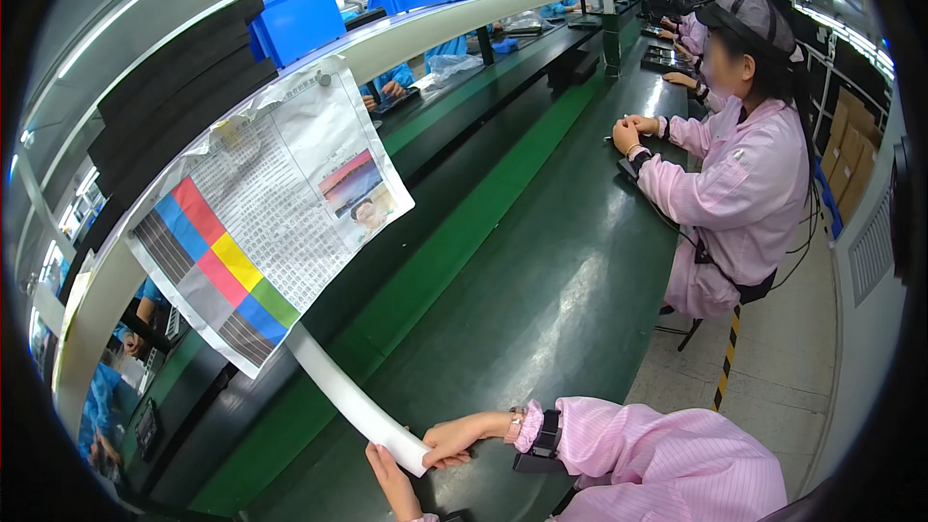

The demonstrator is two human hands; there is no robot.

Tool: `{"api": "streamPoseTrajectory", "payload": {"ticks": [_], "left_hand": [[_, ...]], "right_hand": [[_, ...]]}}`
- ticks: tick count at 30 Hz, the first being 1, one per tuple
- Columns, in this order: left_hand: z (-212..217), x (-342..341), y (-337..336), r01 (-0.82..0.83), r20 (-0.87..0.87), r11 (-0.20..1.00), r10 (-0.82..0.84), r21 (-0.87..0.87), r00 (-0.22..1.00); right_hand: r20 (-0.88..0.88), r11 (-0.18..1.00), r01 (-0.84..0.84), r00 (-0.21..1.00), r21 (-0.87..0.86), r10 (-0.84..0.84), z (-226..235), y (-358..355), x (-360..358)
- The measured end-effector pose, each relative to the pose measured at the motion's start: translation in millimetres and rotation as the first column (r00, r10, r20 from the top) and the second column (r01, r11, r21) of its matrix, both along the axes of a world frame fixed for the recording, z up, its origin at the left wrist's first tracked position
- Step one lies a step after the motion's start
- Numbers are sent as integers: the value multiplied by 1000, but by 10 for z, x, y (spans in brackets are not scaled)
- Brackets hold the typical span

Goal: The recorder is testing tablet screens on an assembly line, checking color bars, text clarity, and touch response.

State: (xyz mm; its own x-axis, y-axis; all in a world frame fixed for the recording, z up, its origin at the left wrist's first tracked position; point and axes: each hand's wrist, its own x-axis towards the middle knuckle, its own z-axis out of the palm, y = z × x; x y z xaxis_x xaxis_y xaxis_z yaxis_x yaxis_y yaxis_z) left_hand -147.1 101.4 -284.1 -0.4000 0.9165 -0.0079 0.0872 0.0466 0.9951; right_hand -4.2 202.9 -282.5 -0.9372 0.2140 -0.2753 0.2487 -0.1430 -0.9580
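A long white strip (353, 401), slightly curved and looking like paper or thin plastic, slants from below the printed sheet toward me. My right hand (452, 441) has its fingers closed on the near end of the strip. On the strip's left edge, close to that end, is my left hand (394, 485), with its straight fingers against the surface and part of its grip hidden. Above the far end hangs a wrinkled printed sheet (280, 203) with colour blocks and a photo. Both hands are over the green worktable (522, 329).
Blue bins (300, 21) stand on a white shelf (425, 14) along the left. Beside the table at right, a person in pink (739, 174) sits working with both hands near a cable (667, 217). More people work farther along, and others in blue sit across the line.
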Motion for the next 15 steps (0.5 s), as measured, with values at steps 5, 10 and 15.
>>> {"api": "streamPoseTrajectory", "payload": {"ticks": [5, 10, 15], "left_hand": [[115, 134, 6, -27, -49, 997, 30, 70, 998], [-68, 44, 65, -103, 229, 984, 68, 143, 971], [-28, 129, 104, -273, 119, 957, 261, 97, 958]], "right_hand": [[-42, 999, -36, 998, -5, 35, -77, 6, 5], [60, 980, -130, 991, 151, 122, 63, -21, 32], [166, 902, -353, 933, 248, 319, 219, -79, 119]]}}
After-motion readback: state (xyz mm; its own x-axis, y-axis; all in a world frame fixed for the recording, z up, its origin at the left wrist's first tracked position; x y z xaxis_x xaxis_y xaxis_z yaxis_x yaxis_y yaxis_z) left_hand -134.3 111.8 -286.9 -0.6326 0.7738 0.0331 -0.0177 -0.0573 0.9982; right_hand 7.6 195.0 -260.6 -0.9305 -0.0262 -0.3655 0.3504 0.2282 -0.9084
